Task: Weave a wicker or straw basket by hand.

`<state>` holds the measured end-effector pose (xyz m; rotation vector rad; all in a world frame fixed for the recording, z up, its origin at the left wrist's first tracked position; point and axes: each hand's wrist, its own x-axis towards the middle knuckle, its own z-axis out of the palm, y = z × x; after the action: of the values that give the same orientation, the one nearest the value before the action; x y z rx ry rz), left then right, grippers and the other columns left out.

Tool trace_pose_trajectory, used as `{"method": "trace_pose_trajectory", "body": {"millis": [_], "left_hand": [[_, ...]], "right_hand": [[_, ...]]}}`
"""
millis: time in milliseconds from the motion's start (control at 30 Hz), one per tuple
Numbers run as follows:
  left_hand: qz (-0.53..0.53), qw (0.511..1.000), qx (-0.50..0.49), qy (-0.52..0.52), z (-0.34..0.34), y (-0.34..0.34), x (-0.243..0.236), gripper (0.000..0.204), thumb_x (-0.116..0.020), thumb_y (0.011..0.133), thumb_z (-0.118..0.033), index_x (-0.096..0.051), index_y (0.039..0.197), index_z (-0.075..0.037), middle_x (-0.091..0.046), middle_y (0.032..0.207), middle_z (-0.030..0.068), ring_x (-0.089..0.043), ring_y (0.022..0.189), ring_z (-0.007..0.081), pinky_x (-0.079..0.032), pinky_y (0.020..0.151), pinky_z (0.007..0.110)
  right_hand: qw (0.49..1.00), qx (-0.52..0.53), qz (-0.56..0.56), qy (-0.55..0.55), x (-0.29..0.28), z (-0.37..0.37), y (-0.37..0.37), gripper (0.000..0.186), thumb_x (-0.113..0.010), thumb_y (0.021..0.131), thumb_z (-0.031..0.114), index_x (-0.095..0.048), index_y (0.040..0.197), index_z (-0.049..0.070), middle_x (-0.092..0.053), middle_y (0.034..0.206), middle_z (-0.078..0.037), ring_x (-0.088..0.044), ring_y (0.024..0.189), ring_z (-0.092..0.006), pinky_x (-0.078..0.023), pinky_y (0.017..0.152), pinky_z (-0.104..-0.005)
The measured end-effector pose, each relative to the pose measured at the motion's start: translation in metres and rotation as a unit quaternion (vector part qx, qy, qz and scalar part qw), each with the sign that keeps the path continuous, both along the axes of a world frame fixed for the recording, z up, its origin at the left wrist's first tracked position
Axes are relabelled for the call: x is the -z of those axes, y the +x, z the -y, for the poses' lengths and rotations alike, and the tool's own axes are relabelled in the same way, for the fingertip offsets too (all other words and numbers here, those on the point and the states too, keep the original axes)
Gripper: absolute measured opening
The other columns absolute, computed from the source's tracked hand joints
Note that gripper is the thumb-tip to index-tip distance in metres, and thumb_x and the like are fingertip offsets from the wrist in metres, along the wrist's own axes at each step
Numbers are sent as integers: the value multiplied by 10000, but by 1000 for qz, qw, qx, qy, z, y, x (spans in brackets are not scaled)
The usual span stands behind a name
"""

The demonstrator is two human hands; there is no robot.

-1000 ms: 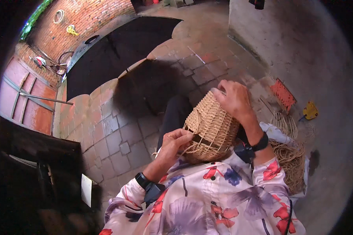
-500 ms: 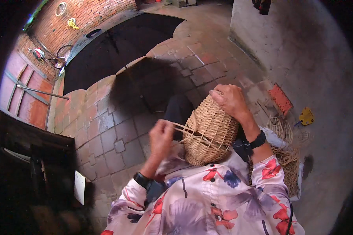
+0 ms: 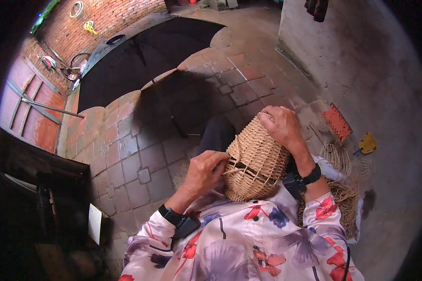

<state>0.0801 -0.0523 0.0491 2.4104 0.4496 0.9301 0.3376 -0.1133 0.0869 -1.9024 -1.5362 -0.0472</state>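
left hand (image 3: 205, 169) fingers curled pinching strands at woven basket (image 3: 257, 161) rim, right hand (image 3: 281, 126) clasping its top

You have one likely sign or label in view: a small white rectangular card (image 3: 94, 223) standing upright at the lower left, against dark furniture by the brick floor. No packages or screens show.

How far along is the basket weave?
Done: the wicker basket has a closed rounded body, tightly woven over most of its surface. In hand: the right hand grips its far end while the left hand works strands at an open gap near the rim. Left: that loose band, with spare cane lying beside.
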Motion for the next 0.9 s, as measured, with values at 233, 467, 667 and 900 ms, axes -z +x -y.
{"method": "trace_pose_trajectory", "body": {"millis": [233,467,667,900], "left_hand": [[-122,984,-111,61,-27,-23,12,111,-615,805,-61,-637,912,-38,-659,873,140,-648,786,312,-524,666,383],[22,834,-38,-550,-40,-14,12,96,-641,889,-129,-644,917,-38,-649,839,12,-608,713,115,-497,626,254],[-64,764,5,-642,-34,13,2,134,-702,843,-142,-640,889,-32,-608,699,14,-558,554,85,-472,501,225],[-195,966,-89,-144,-17,29,12,146,-638,846,-150,-653,909,-20,-616,631,17,-596,589,92,-456,505,235]], "right_hand": [[1000,4,-1,22,-2,1,-1,227,-615,824,263,-674,831,44,-669,815,-167,-619,780,-360,-489,725,-447],[999,-7,1,35,-2,1,0,202,-612,823,236,-668,844,43,-664,806,-157,-608,763,-346,-478,699,-435],[998,-16,1,57,-8,1,-2,194,-617,819,227,-665,844,41,-659,800,-143,-600,747,-337,-469,682,-435],[997,-18,17,77,-8,1,-3,186,-629,813,230,-667,850,52,-659,807,-138,-604,757,-330,-473,686,-428]]}}
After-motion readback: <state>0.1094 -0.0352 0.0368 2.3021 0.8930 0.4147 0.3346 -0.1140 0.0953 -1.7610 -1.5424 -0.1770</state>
